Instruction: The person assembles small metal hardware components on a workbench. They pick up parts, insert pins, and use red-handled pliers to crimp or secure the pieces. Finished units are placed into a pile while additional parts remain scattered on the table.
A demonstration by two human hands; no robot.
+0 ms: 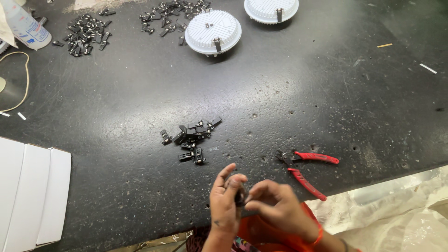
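My left hand (224, 200) and my right hand (275, 205) meet at the near edge of the black table (289, 93). Together they pinch one small black clip (240, 199) between the fingertips; most of it is hidden by my fingers. Just beyond my hands lies a small pile of black clips (191, 138). Red-handled pliers (305, 168) lie open on the table to the right of my right hand.
Two round white lamp housings (213, 31) (270, 9) sit at the far side. Larger heaps of black clips (86, 33) (170, 16) lie at the far left and centre. A plastic bottle (25, 25) stands far left. White flat boxes (32, 191) overlap the left edge.
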